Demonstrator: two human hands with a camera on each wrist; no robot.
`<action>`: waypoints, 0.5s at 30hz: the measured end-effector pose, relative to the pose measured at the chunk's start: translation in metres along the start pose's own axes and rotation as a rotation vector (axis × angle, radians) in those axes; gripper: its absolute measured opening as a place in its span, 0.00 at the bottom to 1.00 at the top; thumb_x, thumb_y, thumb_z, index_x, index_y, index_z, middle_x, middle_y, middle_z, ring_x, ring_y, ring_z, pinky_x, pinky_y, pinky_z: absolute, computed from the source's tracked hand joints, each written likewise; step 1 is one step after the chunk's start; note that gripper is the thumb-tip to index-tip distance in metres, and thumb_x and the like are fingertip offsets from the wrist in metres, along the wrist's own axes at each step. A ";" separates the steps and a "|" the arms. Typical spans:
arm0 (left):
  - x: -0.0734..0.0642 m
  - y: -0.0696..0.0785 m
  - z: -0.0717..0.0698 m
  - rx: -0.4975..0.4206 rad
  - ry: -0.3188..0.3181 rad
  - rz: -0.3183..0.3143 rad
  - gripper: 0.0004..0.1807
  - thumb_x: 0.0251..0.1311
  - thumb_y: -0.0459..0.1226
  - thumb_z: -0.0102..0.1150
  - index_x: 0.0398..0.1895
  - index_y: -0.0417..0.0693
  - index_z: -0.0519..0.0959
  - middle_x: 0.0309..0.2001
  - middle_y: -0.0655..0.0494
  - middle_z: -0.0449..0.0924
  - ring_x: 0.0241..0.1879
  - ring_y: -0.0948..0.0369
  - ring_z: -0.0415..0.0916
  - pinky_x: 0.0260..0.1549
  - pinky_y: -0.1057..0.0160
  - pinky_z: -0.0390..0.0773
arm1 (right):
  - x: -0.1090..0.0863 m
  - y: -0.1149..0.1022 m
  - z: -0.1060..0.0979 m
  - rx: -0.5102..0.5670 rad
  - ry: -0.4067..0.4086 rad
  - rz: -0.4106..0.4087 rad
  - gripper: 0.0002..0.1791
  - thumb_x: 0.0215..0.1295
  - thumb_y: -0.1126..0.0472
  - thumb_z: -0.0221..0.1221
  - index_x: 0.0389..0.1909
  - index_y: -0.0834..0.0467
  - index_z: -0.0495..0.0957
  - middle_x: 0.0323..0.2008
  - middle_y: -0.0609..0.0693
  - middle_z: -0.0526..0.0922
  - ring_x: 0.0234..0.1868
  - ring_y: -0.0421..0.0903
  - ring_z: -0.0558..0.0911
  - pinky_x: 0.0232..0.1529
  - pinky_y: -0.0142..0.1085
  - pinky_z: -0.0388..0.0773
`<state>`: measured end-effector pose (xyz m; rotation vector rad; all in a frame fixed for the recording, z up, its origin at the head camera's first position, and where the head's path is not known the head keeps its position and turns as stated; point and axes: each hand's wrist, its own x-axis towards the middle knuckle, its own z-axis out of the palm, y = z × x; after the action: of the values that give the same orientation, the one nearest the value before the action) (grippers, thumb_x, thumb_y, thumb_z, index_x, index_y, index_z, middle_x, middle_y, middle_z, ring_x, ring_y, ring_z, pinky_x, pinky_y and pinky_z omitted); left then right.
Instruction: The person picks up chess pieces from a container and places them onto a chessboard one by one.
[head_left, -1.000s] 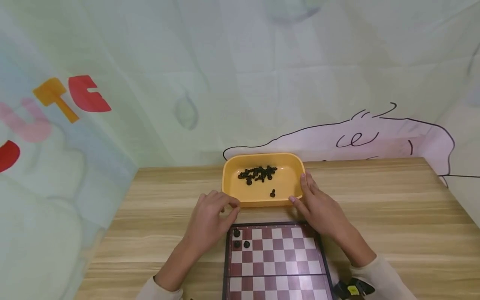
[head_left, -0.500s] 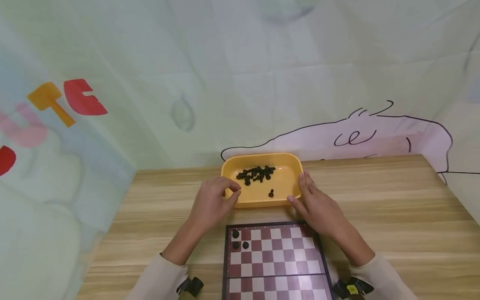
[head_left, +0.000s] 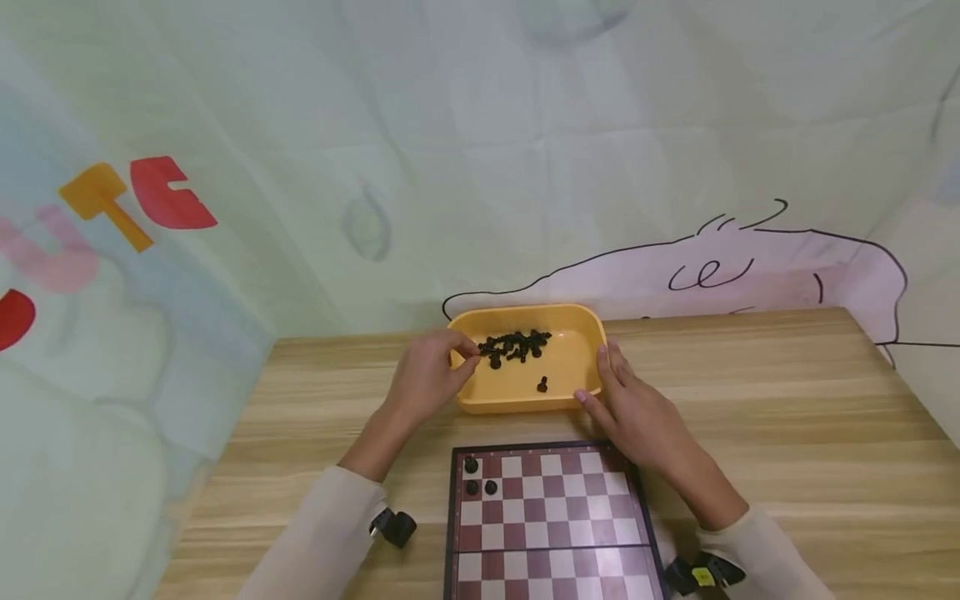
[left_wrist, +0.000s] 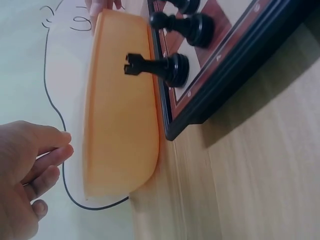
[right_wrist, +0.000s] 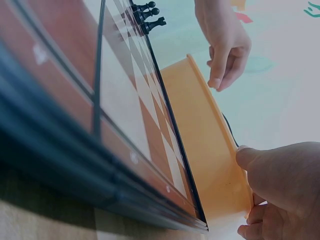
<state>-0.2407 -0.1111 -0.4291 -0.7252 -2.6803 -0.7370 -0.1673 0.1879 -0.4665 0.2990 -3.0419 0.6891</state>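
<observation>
A yellow tray (head_left: 557, 353) holds a heap of black chess pieces (head_left: 517, 343), with one black pawn (head_left: 542, 385) lying apart near its front wall. My left hand (head_left: 429, 372) hovers over the tray's left end, thumb and index fingertips close together beside the heap. No piece shows between those fingers (left_wrist: 60, 136) in the left wrist view. My right hand (head_left: 642, 413) grips the tray's right front corner, thumb on the rim. In front lies a chessboard (head_left: 551, 508). A black rook (left_wrist: 162, 69) stands on its far left corner square, two black pieces (head_left: 481, 487) nearby.
The wood-grain table (head_left: 780, 417) extends to both sides of the tray and board. Behind it hangs a pale printed cloth (head_left: 480, 167), close to the tray's back rim. Each wrist wears a black strap device (head_left: 393, 527).
My left hand has moved forward from the tray's front left corner to above its left end, by the heap. My right hand has kept its grip on the tray.
</observation>
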 end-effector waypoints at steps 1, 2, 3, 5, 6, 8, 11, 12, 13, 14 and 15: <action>0.002 -0.001 0.001 0.004 -0.009 -0.006 0.02 0.64 0.33 0.74 0.37 0.45 0.90 0.38 0.53 0.91 0.35 0.53 0.84 0.34 0.58 0.84 | 0.000 0.000 0.000 -0.001 0.002 -0.002 0.47 0.83 0.38 0.49 0.84 0.67 0.45 0.85 0.65 0.42 0.83 0.65 0.56 0.78 0.62 0.66; 0.004 -0.002 0.002 0.007 -0.020 -0.011 0.02 0.64 0.33 0.73 0.37 0.45 0.90 0.38 0.53 0.91 0.36 0.52 0.84 0.35 0.57 0.84 | 0.000 0.001 0.000 -0.001 0.002 0.000 0.47 0.83 0.38 0.49 0.84 0.67 0.45 0.85 0.64 0.42 0.83 0.65 0.56 0.77 0.62 0.66; 0.006 -0.002 0.003 0.010 -0.032 -0.016 0.02 0.64 0.33 0.73 0.37 0.45 0.90 0.38 0.53 0.91 0.37 0.52 0.84 0.36 0.56 0.85 | 0.000 0.001 -0.001 -0.002 0.002 0.002 0.47 0.83 0.38 0.48 0.84 0.66 0.45 0.85 0.64 0.42 0.83 0.65 0.57 0.77 0.62 0.67; 0.011 -0.004 0.005 0.022 -0.056 -0.022 0.02 0.64 0.34 0.73 0.38 0.46 0.90 0.38 0.53 0.92 0.39 0.51 0.86 0.39 0.54 0.86 | -0.001 0.001 -0.001 -0.003 0.004 0.002 0.47 0.83 0.38 0.48 0.84 0.67 0.46 0.85 0.65 0.42 0.83 0.66 0.57 0.77 0.62 0.67; 0.013 -0.004 0.005 0.027 -0.064 -0.025 0.02 0.65 0.34 0.72 0.38 0.46 0.90 0.38 0.53 0.92 0.40 0.51 0.86 0.40 0.53 0.86 | -0.001 0.001 -0.001 -0.004 0.006 0.003 0.47 0.83 0.37 0.48 0.84 0.67 0.46 0.85 0.65 0.43 0.83 0.66 0.57 0.77 0.62 0.68; 0.018 -0.005 0.007 0.040 -0.076 -0.022 0.02 0.65 0.34 0.72 0.38 0.45 0.91 0.38 0.53 0.92 0.42 0.50 0.87 0.43 0.52 0.87 | -0.002 0.000 -0.001 -0.005 0.010 0.004 0.47 0.83 0.37 0.48 0.84 0.67 0.46 0.85 0.65 0.43 0.82 0.66 0.58 0.76 0.62 0.68; 0.027 -0.006 0.009 0.055 -0.093 -0.015 0.03 0.65 0.34 0.72 0.38 0.45 0.91 0.38 0.53 0.92 0.43 0.50 0.88 0.43 0.52 0.88 | -0.002 -0.001 -0.002 -0.004 0.019 0.000 0.47 0.83 0.37 0.47 0.84 0.67 0.47 0.85 0.66 0.44 0.82 0.67 0.59 0.76 0.63 0.69; 0.029 -0.007 0.010 0.057 -0.102 -0.014 0.03 0.66 0.35 0.72 0.39 0.45 0.91 0.38 0.53 0.92 0.43 0.50 0.88 0.43 0.52 0.88 | -0.002 -0.001 -0.002 -0.005 0.020 0.001 0.47 0.83 0.36 0.47 0.84 0.66 0.47 0.85 0.65 0.44 0.82 0.67 0.60 0.76 0.63 0.69; 0.031 -0.007 0.011 0.061 -0.113 -0.014 0.04 0.66 0.35 0.72 0.39 0.45 0.91 0.38 0.53 0.92 0.43 0.50 0.88 0.43 0.52 0.88 | -0.002 -0.002 -0.002 -0.003 0.021 -0.002 0.47 0.83 0.37 0.47 0.84 0.66 0.47 0.85 0.65 0.44 0.81 0.67 0.60 0.75 0.63 0.69; 0.033 -0.007 0.011 0.062 -0.125 -0.018 0.04 0.66 0.35 0.71 0.39 0.45 0.91 0.38 0.53 0.92 0.43 0.50 0.88 0.43 0.52 0.87 | -0.002 -0.002 -0.002 -0.002 0.021 -0.001 0.47 0.83 0.37 0.48 0.84 0.66 0.47 0.85 0.65 0.44 0.81 0.67 0.60 0.75 0.63 0.69; 0.035 -0.008 0.012 0.063 -0.139 -0.022 0.05 0.67 0.35 0.71 0.40 0.44 0.91 0.38 0.53 0.93 0.44 0.50 0.88 0.44 0.52 0.87 | -0.002 -0.002 -0.002 -0.002 0.021 -0.001 0.47 0.83 0.37 0.48 0.84 0.66 0.47 0.85 0.65 0.44 0.81 0.67 0.60 0.76 0.63 0.69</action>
<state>-0.2756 -0.0966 -0.4294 -0.7585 -2.8260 -0.6253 -0.1645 0.1873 -0.4642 0.2920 -3.0225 0.6851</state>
